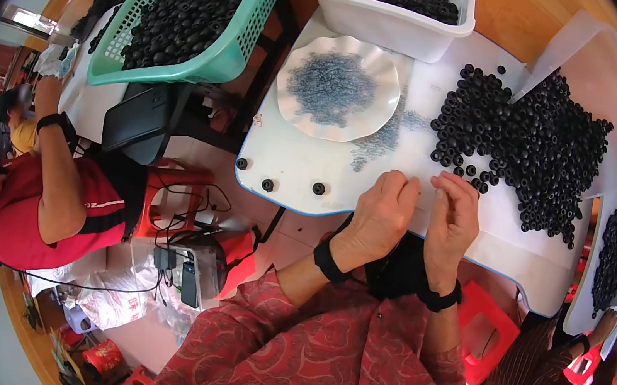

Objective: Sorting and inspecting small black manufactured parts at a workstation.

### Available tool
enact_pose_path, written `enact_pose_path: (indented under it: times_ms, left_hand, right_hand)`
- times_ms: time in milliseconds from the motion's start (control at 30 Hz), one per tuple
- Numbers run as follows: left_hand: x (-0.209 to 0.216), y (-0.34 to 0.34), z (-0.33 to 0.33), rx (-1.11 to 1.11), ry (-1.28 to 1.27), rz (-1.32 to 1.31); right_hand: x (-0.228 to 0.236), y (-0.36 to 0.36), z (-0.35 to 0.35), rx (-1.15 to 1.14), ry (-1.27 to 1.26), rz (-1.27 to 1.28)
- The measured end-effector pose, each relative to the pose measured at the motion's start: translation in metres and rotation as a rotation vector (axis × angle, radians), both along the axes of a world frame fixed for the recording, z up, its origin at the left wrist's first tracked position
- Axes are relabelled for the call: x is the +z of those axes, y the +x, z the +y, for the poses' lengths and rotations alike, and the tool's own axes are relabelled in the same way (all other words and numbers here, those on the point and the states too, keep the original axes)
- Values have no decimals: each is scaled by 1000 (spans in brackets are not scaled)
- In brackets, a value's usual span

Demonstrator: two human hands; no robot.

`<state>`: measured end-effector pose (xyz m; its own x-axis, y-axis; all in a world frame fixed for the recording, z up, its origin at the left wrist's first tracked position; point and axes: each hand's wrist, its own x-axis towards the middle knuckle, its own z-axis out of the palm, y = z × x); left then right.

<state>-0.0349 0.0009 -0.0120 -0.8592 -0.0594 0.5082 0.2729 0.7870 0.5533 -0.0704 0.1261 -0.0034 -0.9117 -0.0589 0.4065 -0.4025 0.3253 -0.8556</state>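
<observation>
My left hand (386, 212) and my right hand (454, 218) are close together over the front part of the white table (394, 192). The fingers of each are pinched; whatever they hold is too small or hidden to make out. A heap of black ring-shaped parts (525, 143) lies just beyond my right hand. To the far left of my hands stands a white wavy-rimmed plate (386, 97) with many small, clear bluish pieces (330, 86), and more of these are spilled beside it. Three black parts (318, 188) sit singly along the table's left front edge.
A white tub (392, 28) of black parts stands at the back. A translucent bin (608, 107) lies tipped beside the heap. At the left are a green basket (224, 64) full of black parts and a person in red (49, 205). Another person (549, 380) sits at the right.
</observation>
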Motion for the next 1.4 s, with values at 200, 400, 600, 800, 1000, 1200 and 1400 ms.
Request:
enact_pose_path:
  times_ms: [200, 400, 600, 800, 1000, 1200, 1400]
  left_hand:
    - [0, -1, -2, -52, -12, 6]
    - [6, -2, -5, -117, -97, -41]
    - [2, -2, -7, -193, 261, -4]
    - [-9, -2, -10, -241, 263, -18]
    - [-16, -4, -10, -263, 259, -34]
    - [-11, -5, -11, -250, 233, -50]
    - [-15, -3, -11, -266, 240, -44]
  right_hand:
    - [-5, 0, -1, -37, 14, 9]
    - [4, 2, -6, 26, 100, 57]
    - [20, 4, -31, 343, 55, 83]
    - [18, -2, -35, 425, 41, 2]
    - [13, -10, -35, 439, 5, 6]
    - [16, -17, -40, 455, 9, 9]
    - [12, -14, -37, 460, -12, 3]
